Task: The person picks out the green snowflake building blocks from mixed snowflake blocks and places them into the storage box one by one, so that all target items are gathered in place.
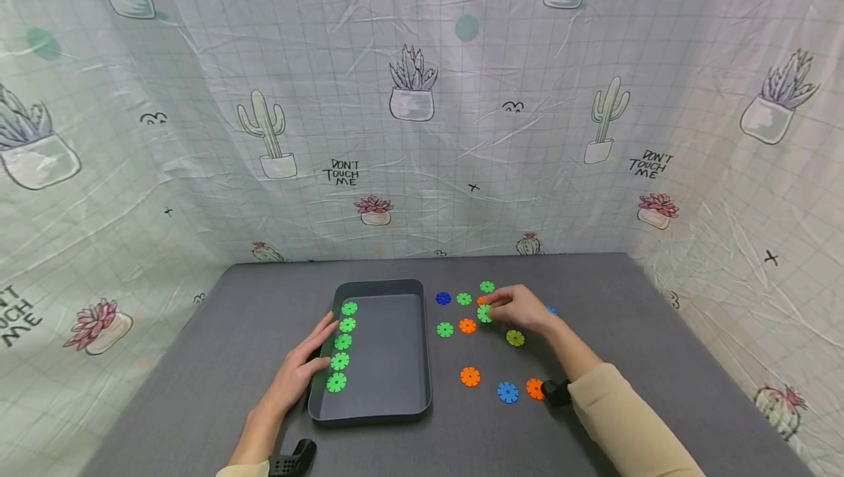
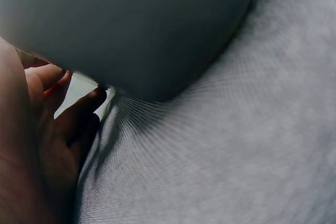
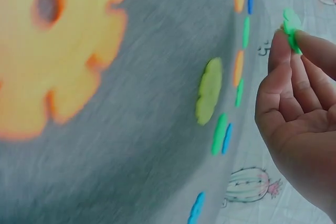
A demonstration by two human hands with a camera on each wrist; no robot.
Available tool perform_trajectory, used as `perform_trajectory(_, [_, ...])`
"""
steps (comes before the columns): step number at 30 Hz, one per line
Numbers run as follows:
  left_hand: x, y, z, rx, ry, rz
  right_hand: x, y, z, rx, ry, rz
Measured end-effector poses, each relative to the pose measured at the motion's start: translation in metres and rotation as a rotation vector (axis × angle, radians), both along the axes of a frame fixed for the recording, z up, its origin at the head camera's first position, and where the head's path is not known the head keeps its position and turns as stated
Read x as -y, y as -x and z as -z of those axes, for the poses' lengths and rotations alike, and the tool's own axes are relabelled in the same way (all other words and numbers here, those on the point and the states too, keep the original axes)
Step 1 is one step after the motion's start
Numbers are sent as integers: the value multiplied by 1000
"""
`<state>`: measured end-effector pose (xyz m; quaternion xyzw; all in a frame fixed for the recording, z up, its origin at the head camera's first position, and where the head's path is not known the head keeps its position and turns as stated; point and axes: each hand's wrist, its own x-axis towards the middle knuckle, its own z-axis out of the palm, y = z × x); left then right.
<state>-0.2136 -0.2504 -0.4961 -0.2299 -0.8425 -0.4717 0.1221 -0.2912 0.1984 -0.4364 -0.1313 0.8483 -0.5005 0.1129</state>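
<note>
The left hand (image 1: 293, 374) is resting, fingers spread, against the left rim of the tray (image 1: 392, 360), which is holding 5 green discs (image 1: 342, 342) in a column along its left side. Right of the tray, the right hand (image 1: 521, 308) is hovering over loose discs (image 1: 467, 325), palm tilted inward, and is pinching a green disc (image 3: 292, 30) between thumb and index finger, its bright, thin edge showing notches.
</note>
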Motion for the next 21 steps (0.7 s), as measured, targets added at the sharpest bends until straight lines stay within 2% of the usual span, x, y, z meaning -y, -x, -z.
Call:
perform_trajectory(5, [-1,-1,-1,10,8,-7,12,0,-8,55,82,25])
perform_trajectory(12, [1,-2,-2,22,6,-15,32,6,-9,77,147,36])
perform_trajectory(21, [1,0,-2,11,16,-18,61,5,-15,130,234,55])
